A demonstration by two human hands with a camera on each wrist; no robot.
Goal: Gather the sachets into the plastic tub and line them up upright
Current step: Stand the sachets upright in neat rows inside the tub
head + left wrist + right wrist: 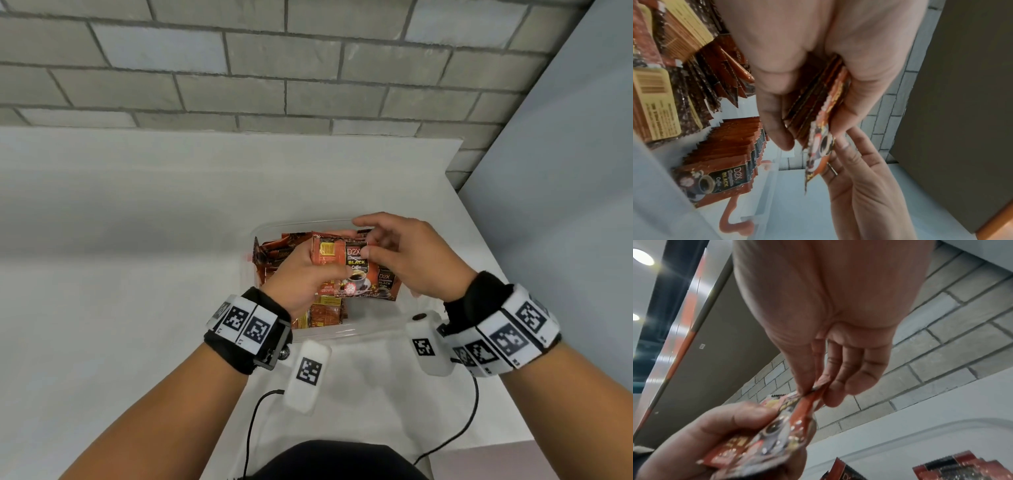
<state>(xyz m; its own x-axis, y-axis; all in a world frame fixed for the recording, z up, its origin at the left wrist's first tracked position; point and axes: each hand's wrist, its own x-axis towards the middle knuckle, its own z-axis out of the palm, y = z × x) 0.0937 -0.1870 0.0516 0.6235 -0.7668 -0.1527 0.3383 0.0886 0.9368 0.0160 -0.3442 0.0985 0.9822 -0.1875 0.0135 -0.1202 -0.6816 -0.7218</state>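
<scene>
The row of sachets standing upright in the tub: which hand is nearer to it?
Left. The left hand, gripping a stack of sachets, is directly above the upright row; the right hand pinches the stack's corner, farther right.

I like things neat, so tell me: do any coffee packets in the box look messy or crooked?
Yes. In the clear plastic tub, one orange coffee sachets row stands upright, but the sachets beside it lean and overlap unevenly. The left hand grips a held bundle, which the right hand pinches.
</scene>
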